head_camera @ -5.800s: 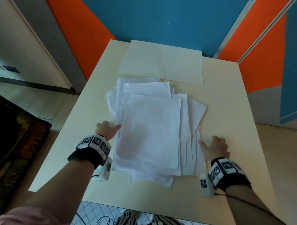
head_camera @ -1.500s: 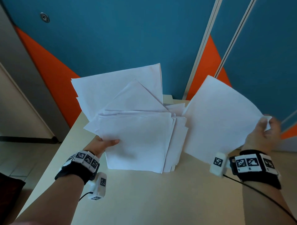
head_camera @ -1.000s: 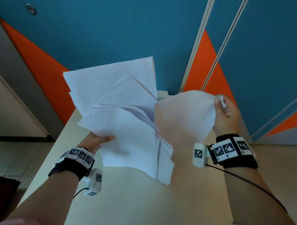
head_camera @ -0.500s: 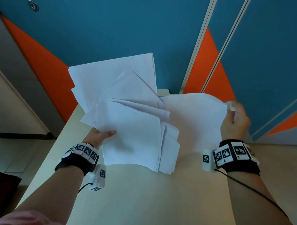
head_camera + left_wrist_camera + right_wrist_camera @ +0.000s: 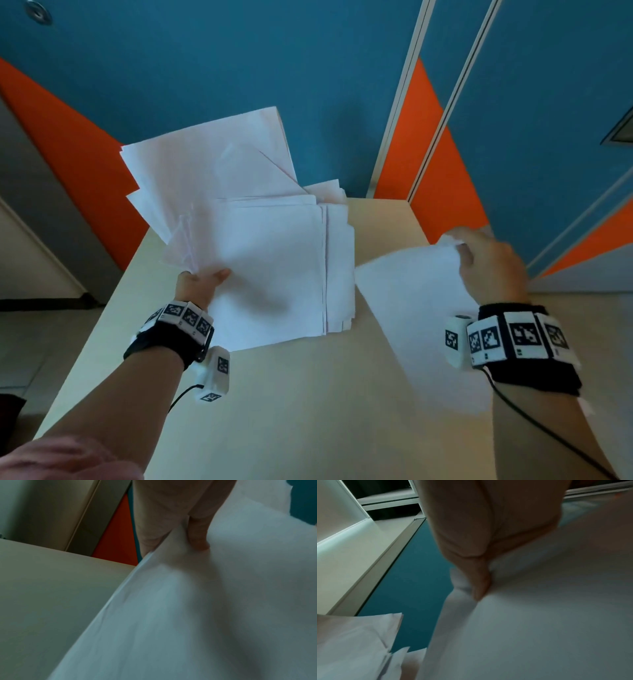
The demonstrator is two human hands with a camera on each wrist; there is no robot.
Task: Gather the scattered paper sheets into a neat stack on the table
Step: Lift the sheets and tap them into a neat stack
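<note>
— Blue-and-orange walls behind the table point(image 5: 308, 394): your left hand point(image 5: 200, 286) grips the ragged sheaf point(image 5: 260, 246) aloft; where's the stray?

— Right hand point(image 5: 489, 270) pinches the single sheet's point(image 5: 418, 308) far corner. Mid-gather, seemingly; next, lay it onto the sheaf, square the edges.

- wall point(image 5: 205, 68): teal panels with orange wedges point(image 5: 68, 144), behind everything, past the far tabletop edge
- pale metal strips point(image 5: 400, 113): two, running diagonally up the wall, beyond the right-side grip
- round metal fitting point(image 5: 38, 11): top left on the teal panel
- grey door frame point(image 5: 30, 219) and tiled floor point(image 5: 20, 342): left of the left-side grip
- dark object point(image 5: 8, 407): on floor, far left edge, can't tell what
</note>
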